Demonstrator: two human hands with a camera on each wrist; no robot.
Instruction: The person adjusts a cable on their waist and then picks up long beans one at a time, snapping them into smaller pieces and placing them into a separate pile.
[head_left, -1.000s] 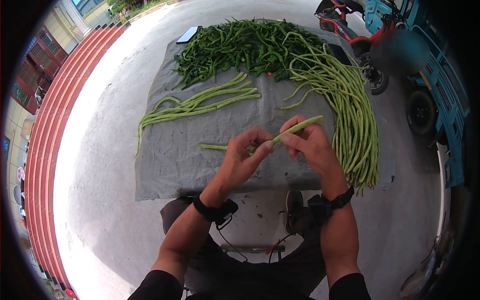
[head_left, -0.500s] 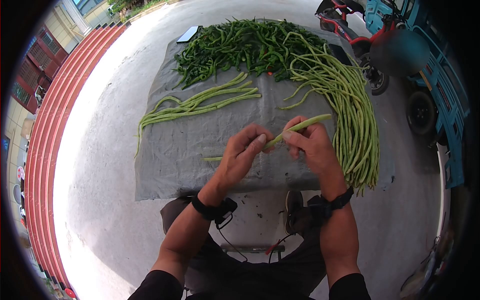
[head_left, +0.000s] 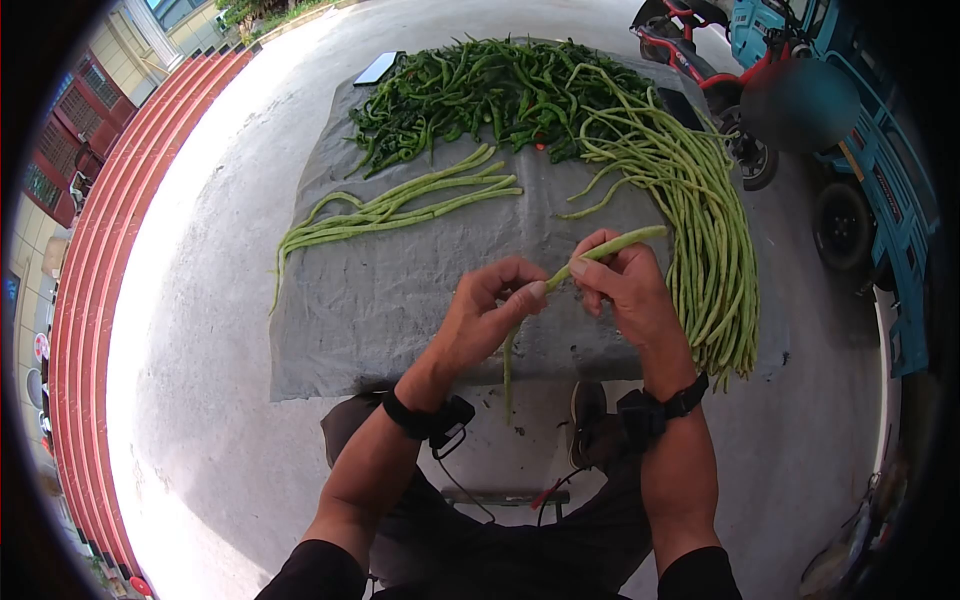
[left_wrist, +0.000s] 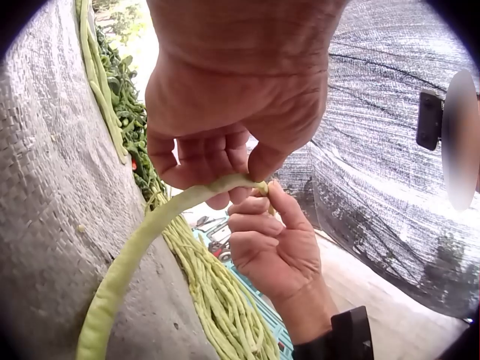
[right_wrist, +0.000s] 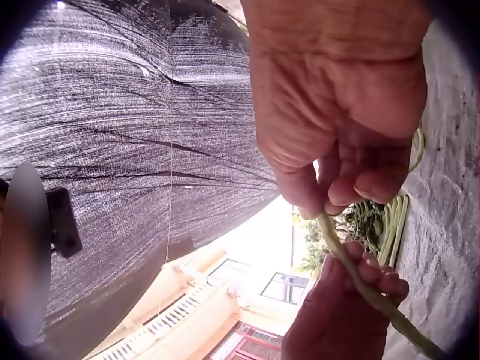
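Both hands pinch one long green bean (head_left: 635, 238) above the near part of the grey sheet (head_left: 400, 300). The left hand (head_left: 490, 305) grips it between thumb and fingers, and its thin part hangs down past the sheet's near edge. Close beside it, the right hand (head_left: 622, 283) pinches the bean with thumb and forefinger, the thicker end pointing up to the right. In the left wrist view the bean (left_wrist: 127, 259) curves away from the left hand (left_wrist: 236, 112). In the right wrist view it runs from the right hand (right_wrist: 341, 127) across the left fingers.
A big bundle of long beans (head_left: 710, 250) lies on the right of the sheet, a smaller row (head_left: 400, 208) on the left. Green peppers (head_left: 490, 90) are heaped at the back, with a phone (head_left: 376, 69) at their left. A blue three-wheeler (head_left: 880, 190) stands at the right.
The bean's thin part, which pointed left over the sheet, now hangs down toward the person. The thicker end has shifted slightly right, and the hands have moved a little.
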